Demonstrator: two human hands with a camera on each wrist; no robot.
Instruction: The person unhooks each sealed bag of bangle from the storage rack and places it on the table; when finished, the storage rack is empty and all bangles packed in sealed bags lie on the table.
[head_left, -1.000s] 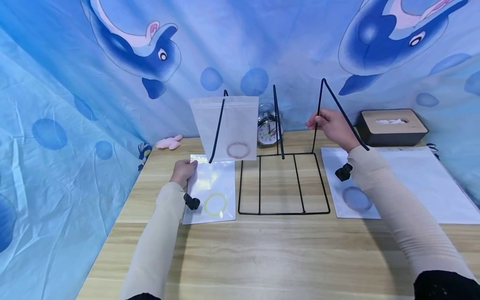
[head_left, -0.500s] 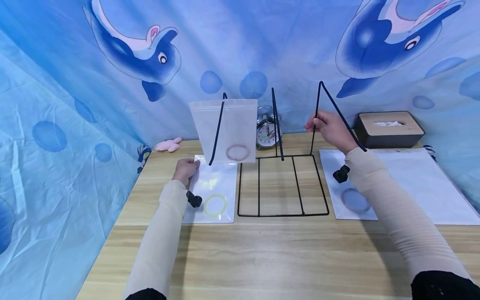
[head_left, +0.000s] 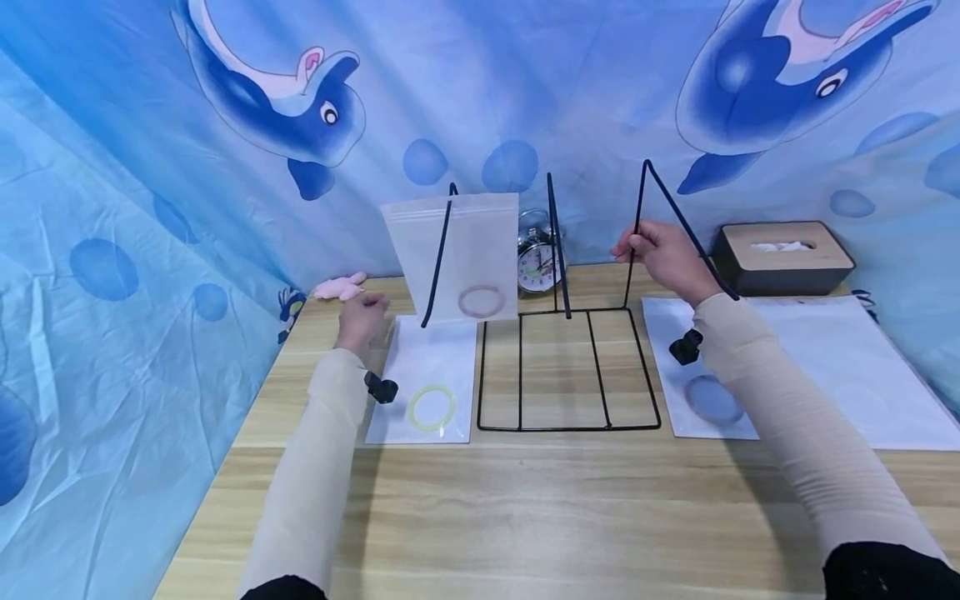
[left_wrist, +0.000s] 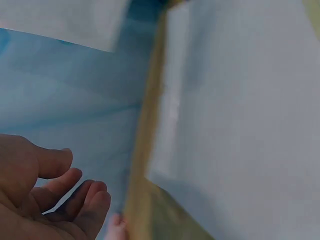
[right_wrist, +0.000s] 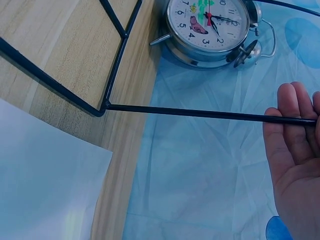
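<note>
My right hand [head_left: 670, 258] grips a rear right upright of the black wire rack [head_left: 570, 429]; in the right wrist view its fingers lie around the rod [right_wrist: 200, 114]. On the rack's left arm hangs a whitish zip bag [head_left: 487, 250] with a pinkish ring mark low on it. Below and left, a second zip bag [head_left: 405, 358] with a yellow-green ring lies flat on the table. My left hand [head_left: 362, 323] is just beyond that bag's upper left corner, fingers loosely bent; the left wrist view shows nothing between them.
Behind the rack stands an alarm clock [head_left: 535, 265]. A pink soft toy [head_left: 339, 287] lies at the back left. To the right are a tissue box [head_left: 783, 258] and white sheets [head_left: 847, 367], one with a blue ring. A blue curtain hangs behind.
My left hand has let go of the flat bag's upper left edge and moved up and slightly away. The right hand still grips the rack in the same place.
</note>
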